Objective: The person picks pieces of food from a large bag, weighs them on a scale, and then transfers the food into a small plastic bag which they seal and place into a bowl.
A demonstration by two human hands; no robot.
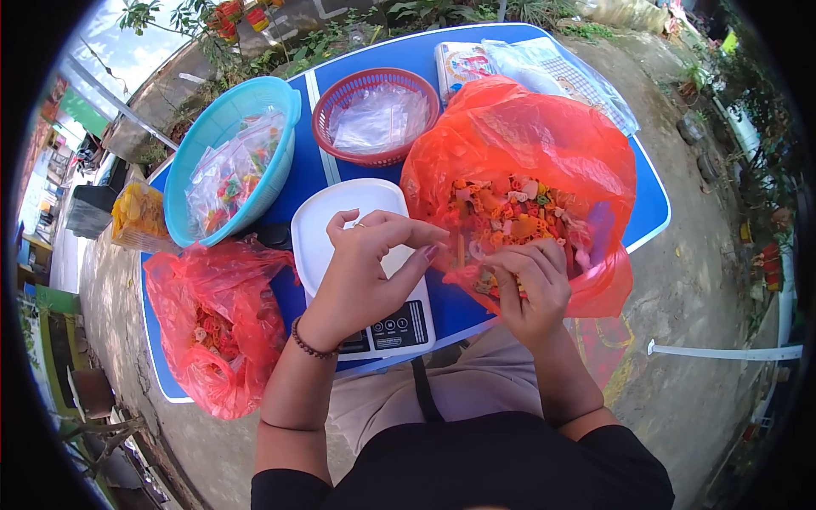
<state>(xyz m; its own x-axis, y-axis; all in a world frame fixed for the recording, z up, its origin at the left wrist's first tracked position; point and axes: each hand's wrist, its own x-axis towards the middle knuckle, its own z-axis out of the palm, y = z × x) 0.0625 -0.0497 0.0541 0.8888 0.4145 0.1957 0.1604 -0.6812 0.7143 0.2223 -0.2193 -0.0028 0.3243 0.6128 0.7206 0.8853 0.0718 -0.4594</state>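
As far as could be judged, small multicoloured pieces (527, 208) were being picked over at the large red plastic bag (544, 127), and for the next move a fine pinch and a wide bag mouth were called for. At the far left of the blue table (654, 200), a clear pack of yellow items (136, 217) was seen just beside a turquoise plastic basket (180, 187), in which filled zip-lock bags (234, 174) were heaped. Nearer the body, a smaller red plastic bag (214, 327) was set, with similar pieces showing at its mouth. Toward the middle, a white digital scale (331, 204) was partly hidden by the left hand (370, 268), which was held above it with thumb and index finger parted; nothing was seen to be gripped there, and the index fingertip was poised at the edge of the large bag. Behind the scale, a dark red basket (374, 157) was stocked with flat clear bags (382, 119). At the right, the large bag was spread open, and the pieces were gathered inside it, just beyond the right hand (540, 280). Its fingers were bunched toward the thumb over the bag's near side; whether a piece or the plastic was pinched could not be told.
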